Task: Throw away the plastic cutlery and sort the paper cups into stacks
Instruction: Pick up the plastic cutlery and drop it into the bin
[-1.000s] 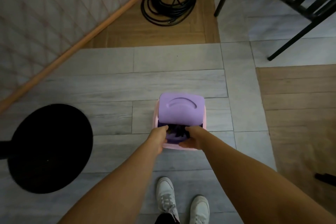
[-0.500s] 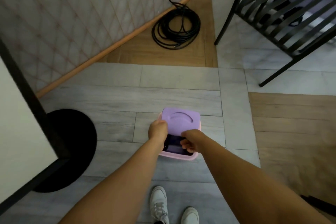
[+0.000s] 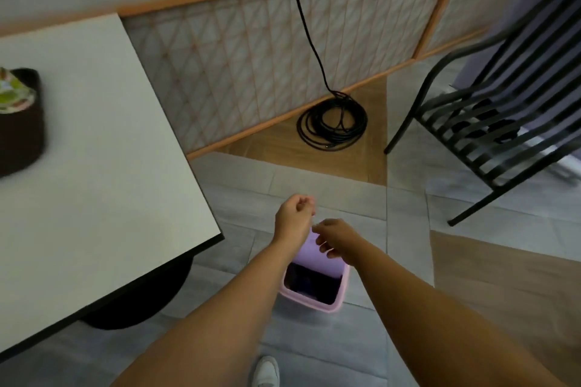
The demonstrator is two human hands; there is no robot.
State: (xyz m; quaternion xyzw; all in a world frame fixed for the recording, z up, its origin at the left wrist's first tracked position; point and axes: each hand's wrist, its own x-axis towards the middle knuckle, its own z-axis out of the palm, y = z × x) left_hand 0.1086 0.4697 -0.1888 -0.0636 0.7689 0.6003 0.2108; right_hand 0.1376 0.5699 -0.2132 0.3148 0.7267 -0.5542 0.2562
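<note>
Head view. A small pink swing-top bin (image 3: 315, 305) stands on the grey tiled floor just beside the corner of a white table (image 3: 94, 141), directly below the person's outstretched arms, a position that lets waste drop straight down into it. Its purple lid (image 3: 305, 254) is tilted, leaving the near half of the mouth open; the interior is dark, and the plastic cutlery cannot be made out inside it or in either hand. The left hand (image 3: 295, 217) hovers above the far edge of the bin with fingers curled into the palm and nothing visible in them. The right hand (image 3: 337, 239) hangs over the lid, fingers loosely bent and holding nothing; whether its fingertips touch the lid cannot be told. Empty hands over an open bin suggest that the disposal step is at or near its end. On the table's far left sits a dark container (image 3: 22, 138) with patterned material on top, too blurred to identify as paper cups. A coiled black cable (image 3: 333, 126) and a black slatted chair (image 3: 503, 104) lie well apart from the bin.
</note>
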